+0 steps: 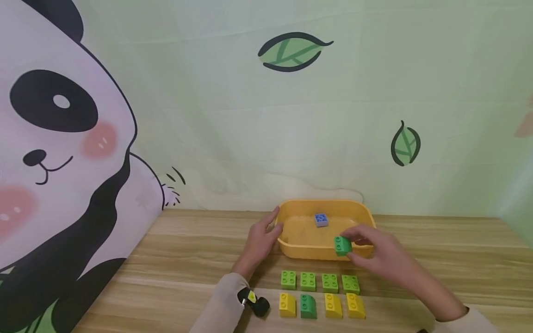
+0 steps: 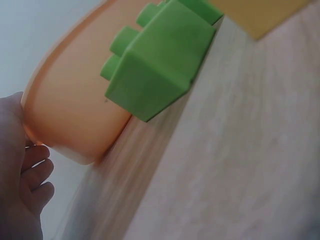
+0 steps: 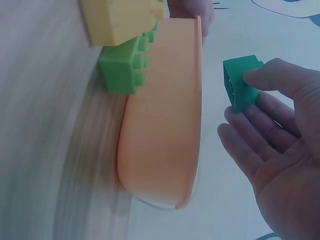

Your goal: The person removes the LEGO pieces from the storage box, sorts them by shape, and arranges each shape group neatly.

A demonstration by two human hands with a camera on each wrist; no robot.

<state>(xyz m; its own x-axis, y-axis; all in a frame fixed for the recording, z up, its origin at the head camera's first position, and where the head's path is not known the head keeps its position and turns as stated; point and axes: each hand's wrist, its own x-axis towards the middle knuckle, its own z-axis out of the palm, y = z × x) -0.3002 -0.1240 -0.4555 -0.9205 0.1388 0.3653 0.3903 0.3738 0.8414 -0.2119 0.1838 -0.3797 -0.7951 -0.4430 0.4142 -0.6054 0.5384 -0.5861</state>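
Note:
A dark green sloped toy block [image 1: 343, 246] is pinched between thumb and fingers of my right hand [image 1: 385, 252], above the front right rim of a yellow plastic tray [image 1: 300, 252]. The right wrist view shows this block [image 3: 242, 82] apart from the tray. My left hand [image 1: 260, 240] grips the tray's left end, thumb at the rim and fingers along the outside. Inside the tray lies a blue block [image 1: 321, 219]. In front stands a row of several light green blocks [image 1: 308, 281]. Nearer me, another row holds yellow sloped blocks [image 1: 287, 305] and one dark green sloped block [image 1: 308, 306].
The wooden table [image 1: 187, 259] runs back to a pale green cloth backdrop [image 1: 216, 115] printed with a panda [image 1: 62, 138] and leaves. A small black device [image 1: 260, 306] is strapped to the left wrist, beside the front row of blocks.

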